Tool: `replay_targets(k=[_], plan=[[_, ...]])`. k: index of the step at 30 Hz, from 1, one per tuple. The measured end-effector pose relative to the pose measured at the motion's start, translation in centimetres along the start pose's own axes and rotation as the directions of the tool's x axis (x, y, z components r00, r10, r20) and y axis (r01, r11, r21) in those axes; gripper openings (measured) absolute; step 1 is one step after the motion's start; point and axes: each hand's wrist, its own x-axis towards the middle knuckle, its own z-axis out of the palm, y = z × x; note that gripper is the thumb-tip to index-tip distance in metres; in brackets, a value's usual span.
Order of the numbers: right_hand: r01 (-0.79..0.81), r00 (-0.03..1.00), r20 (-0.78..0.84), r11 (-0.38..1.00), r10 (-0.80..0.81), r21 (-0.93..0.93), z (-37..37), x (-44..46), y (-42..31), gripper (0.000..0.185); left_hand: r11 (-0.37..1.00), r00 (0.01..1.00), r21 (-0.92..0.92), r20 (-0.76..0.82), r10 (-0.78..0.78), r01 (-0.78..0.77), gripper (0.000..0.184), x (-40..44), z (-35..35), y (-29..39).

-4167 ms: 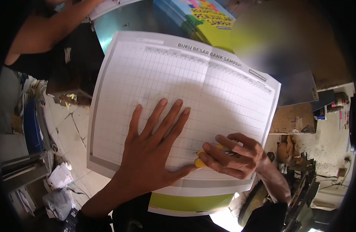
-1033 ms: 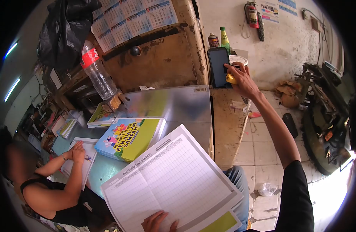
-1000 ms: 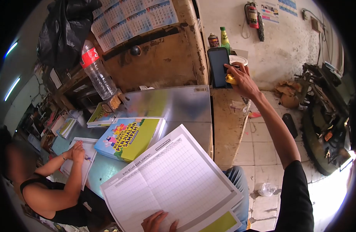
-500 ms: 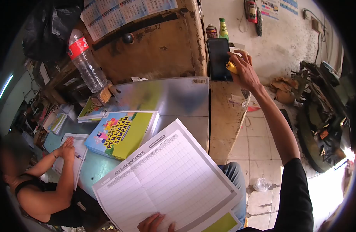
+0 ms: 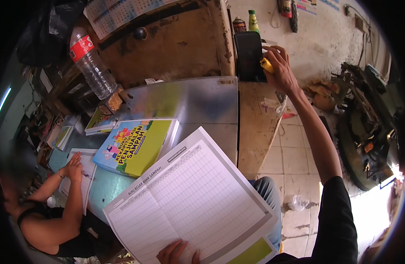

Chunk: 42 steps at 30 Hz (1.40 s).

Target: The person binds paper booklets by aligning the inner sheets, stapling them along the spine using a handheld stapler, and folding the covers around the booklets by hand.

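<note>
My left hand (image 5: pixel 178 252) lies on the lower part of a printed ledger page (image 5: pixel 189 198) headed "BUKU BESAR BANK SAMPAH", its thumb apart from the fingers. The open book slants over my lap, with a green piece of cover (image 5: pixel 251 251) showing under its lower right corner. My right arm stretches out, and my right hand (image 5: pixel 281 72) grips a small yellow object (image 5: pixel 266 65) whose kind I cannot make out. Its fingers are close to the right side of a black phone (image 5: pixel 248 55) at the end of the wooden desk; a white item behind them is mostly hidden.
A stack of "BUKU REKAPITULASI PENJUALAN SAMPAH" books (image 5: pixel 134 147) stands on the desk. A plastic bottle (image 5: pixel 92 66) leans behind it. At left, a person's clasped hands (image 5: pixel 71 166) rest on papers. A green bottle (image 5: pixel 253 22) and a dark machine (image 5: pixel 361 132) are at right.
The whole view has shifted slightly. My right hand has drawn a little to the right, away from the phone's edge, still with the yellow object. My left hand stays on the page.
</note>
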Motion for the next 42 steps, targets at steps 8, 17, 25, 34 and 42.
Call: replay_targets(k=[8, 17, 25, 34, 42], plan=[[-0.003, 0.999, -0.048, 1.000, 0.002, -0.014, 0.7, -0.2, 0.8, 0.042, 0.997, 0.998, -0.038, 0.014, -0.068, 0.069, 0.043, 6.7, -3.5, -3.5], [-0.114, 0.988, -0.095, 0.993, 0.118, 0.041, 1.7, -0.5, 3.0, 0.057, 0.925, 0.786, 0.244, 0.490, -0.376, 0.290, 0.063, 22.1, -3.8, -14.4], [-0.081, 0.988, -0.121, 0.993, 0.091, 0.089, 4.4, -2.0, 7.2, 0.057, 0.971, 0.648, 0.184, 0.723, -0.240, 0.154, 0.051, 25.3, -9.6, -9.5], [0.016, 0.995, -0.103, 1.000, -0.014, 0.016, 7.7, -2.6, 13.1, 0.050, 0.803, 0.974, 0.554, -0.175, -0.145, 0.219, 0.044, 26.1, -26.9, 1.2], [-0.212, 0.950, -0.178, 0.948, 0.257, 0.236, 4.3, -1.9, 9.2, 0.027, 0.827, 0.917, 0.411, 0.071, 0.391, -0.385, 0.051, 16.7, -20.5, 0.0]])
